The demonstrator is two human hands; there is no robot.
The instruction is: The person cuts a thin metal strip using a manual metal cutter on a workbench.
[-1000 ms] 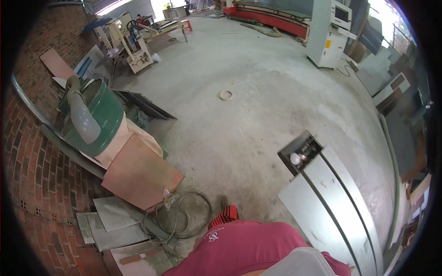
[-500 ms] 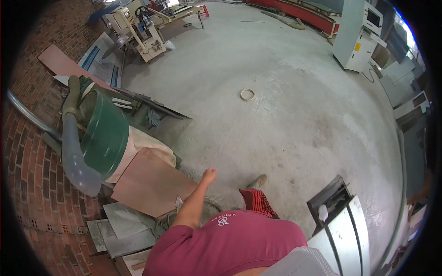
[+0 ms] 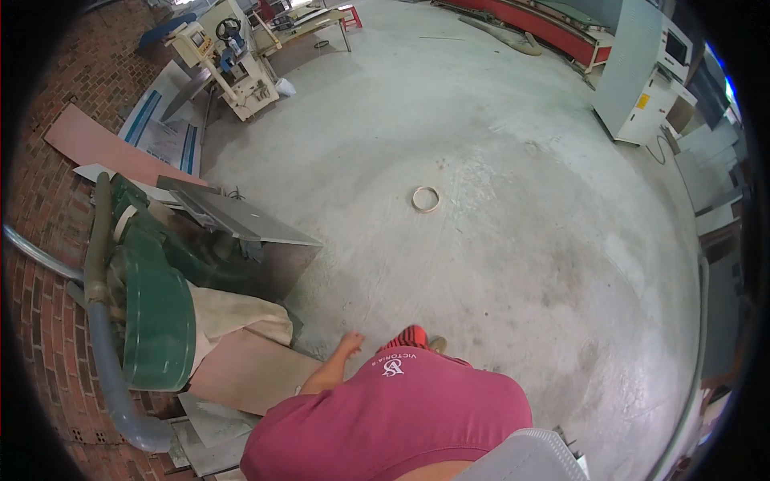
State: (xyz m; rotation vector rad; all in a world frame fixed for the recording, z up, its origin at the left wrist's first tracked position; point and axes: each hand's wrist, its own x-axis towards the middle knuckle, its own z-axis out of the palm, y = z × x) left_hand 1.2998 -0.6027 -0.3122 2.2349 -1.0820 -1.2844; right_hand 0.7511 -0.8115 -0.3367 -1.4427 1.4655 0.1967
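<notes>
My left hand point(image 3: 350, 345) hangs in front of my body with its fingers curled in, and nothing shows in it. It is apart from everything, just above the floor in view, to the left of my striped red and black shorts point(image 3: 408, 337). Below and left of it a brownish board point(image 3: 253, 370) leans by a green machine drum point(image 3: 160, 325) with a pale cloth bag point(image 3: 241, 315). My right hand is out of view. Ahead on the concrete floor lies a thin tan ring point(image 3: 426, 211).
A grey panel point(image 3: 249, 212) juts out at the left near the drum. A cream machine with a handwheel point(image 3: 228, 30) stands at the far left, beside a table point(image 3: 309, 26). At the far right is a tall control cabinet point(image 3: 630, 80); a red machine bed point(image 3: 521, 16) runs behind.
My view has moved forward and tilted, and the drum and boards now sit lower left. My left hand has come down and nearer my body. The sheet-metal piece at right has nearly left view.
</notes>
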